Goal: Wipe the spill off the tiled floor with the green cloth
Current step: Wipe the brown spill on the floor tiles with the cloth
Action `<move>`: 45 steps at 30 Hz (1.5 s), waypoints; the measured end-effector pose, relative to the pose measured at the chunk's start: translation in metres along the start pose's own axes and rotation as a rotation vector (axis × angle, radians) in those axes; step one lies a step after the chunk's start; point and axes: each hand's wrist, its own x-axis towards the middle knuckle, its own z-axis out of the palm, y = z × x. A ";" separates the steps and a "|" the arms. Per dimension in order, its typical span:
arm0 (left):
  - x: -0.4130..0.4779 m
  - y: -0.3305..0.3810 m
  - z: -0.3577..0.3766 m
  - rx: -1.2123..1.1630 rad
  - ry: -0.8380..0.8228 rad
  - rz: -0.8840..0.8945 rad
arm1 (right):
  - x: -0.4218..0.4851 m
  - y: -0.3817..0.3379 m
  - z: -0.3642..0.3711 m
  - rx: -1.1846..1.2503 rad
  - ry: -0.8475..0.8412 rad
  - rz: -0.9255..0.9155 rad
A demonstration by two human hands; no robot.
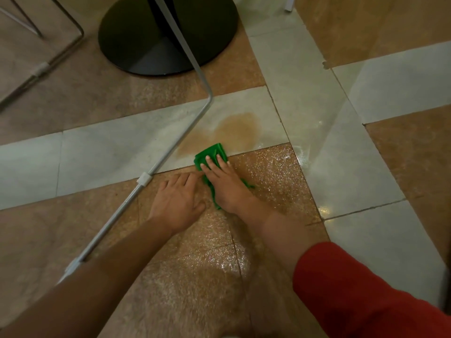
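A light brown spill (238,129) spreads over a pale floor tile in the middle of the view. The green cloth (211,153) lies bunched at the spill's near edge, across the joint between the pale tile and a brown tile. My right hand (223,181) presses flat on the cloth with straight fingers, covering most of it. My left hand (177,198) rests flat on the brown tile just left of the cloth, fingertips close to it.
A thin metal chair leg frame (170,152) runs along the floor left of my hands and bends upward near the spill. A black round table base (168,32) stands behind. Another wire chair frame (41,69) is at the far left. Wet streaks shine on the tiles (324,211) to the right.
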 end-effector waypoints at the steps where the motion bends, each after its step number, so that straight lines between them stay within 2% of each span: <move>1: 0.000 -0.001 0.000 0.004 0.009 0.001 | -0.001 -0.001 0.003 -0.012 -0.017 -0.035; 4: -0.003 -0.003 0.002 -0.006 -0.002 -0.031 | -0.007 0.007 0.000 0.019 -0.107 -0.157; 7: -0.001 0.001 0.003 -0.015 -0.021 -0.077 | -0.012 0.018 -0.014 0.089 -0.087 -0.164; 12: 0.014 0.021 0.003 -0.030 -0.008 -0.086 | -0.036 0.041 -0.035 0.023 -0.040 -0.101; 19: 0.023 0.032 0.009 0.021 -0.070 -0.111 | -0.055 0.070 -0.068 -0.109 -0.127 0.011; 22: 0.017 0.028 0.006 -0.027 -0.088 -0.119 | -0.062 0.073 -0.084 -0.126 -0.147 0.015; 30: 0.035 0.039 0.019 -0.219 -0.077 -0.279 | -0.038 0.076 -0.116 -0.216 -0.187 0.023; 35: 0.038 0.053 0.037 -0.229 -0.062 -0.363 | -0.020 0.080 -0.136 -0.129 -0.192 0.076; 39: 0.048 0.042 0.048 -0.236 -0.062 -0.398 | -0.015 0.072 -0.115 -0.062 -0.201 0.092; 42: 0.045 0.046 0.057 -0.234 0.060 -0.379 | -0.021 0.067 -0.090 0.033 -0.155 0.078; 45: 0.041 0.036 0.064 -0.352 0.224 -0.413 | -0.027 0.069 -0.079 0.085 -0.147 0.077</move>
